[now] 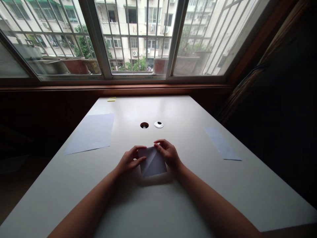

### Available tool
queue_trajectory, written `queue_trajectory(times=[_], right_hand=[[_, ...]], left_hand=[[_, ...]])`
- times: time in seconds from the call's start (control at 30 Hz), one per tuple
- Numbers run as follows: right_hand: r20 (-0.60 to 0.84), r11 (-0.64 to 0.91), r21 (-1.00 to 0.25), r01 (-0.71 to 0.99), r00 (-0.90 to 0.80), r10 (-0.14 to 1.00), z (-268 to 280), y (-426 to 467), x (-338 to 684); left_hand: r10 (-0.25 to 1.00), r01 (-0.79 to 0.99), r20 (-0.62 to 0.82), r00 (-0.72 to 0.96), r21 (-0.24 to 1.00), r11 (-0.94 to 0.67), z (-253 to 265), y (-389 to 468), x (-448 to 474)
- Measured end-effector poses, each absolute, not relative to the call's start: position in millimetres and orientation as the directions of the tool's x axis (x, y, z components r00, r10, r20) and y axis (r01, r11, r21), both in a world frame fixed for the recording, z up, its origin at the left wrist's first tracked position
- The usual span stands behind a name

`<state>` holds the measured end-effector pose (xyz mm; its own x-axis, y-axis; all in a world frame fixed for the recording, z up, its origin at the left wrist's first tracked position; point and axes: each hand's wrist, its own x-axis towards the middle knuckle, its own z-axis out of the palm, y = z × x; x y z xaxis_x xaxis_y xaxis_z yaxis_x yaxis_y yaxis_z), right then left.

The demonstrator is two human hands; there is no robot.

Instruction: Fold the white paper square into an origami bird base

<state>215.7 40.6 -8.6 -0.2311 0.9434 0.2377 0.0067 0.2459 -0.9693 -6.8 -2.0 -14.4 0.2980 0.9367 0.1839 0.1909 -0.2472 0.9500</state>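
Both hands hold a small folded square of white paper, raised a little above the table with its shadow below. A diagonal crease runs across its face from the upper right to the lower left. My left hand pinches the paper's left edge, thumb in front and fingers behind. At the top right corner, my right hand is closed on the paper between thumb and forefinger.
A white table spreads beneath. On its left lies a large paper sheet, on its right a paper strip. Beyond my hands are a round hole and its ring cover. A yellow strip lies near the far edge, before a barred window.
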Motion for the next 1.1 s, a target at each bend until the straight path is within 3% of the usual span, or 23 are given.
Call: queue_trajectory(times=[0.3,0.57,0.83,1.1], right_hand=[[0.141,0.138,-0.990,-0.034,-0.354,0.925,-14,47,214],[0.129,0.160,-0.981,0.106,-0.256,0.958,-11,47,216],[0.170,0.218,-0.963,0.158,-0.271,0.948,-12,49,218],[0.185,0.310,-0.926,0.213,-0.460,0.869,-13,45,216]], left_hand=[[0.992,0.110,0.120,0.025,0.986,-0.122,-8,1,-9],[0.988,0.205,0.112,-0.104,0.975,-0.088,-4,1,-10],[0.990,0.323,0.123,-0.073,0.942,-0.093,-5,4,-15],[0.983,0.419,0.047,0.179,0.900,-0.119,2,2,-15]])
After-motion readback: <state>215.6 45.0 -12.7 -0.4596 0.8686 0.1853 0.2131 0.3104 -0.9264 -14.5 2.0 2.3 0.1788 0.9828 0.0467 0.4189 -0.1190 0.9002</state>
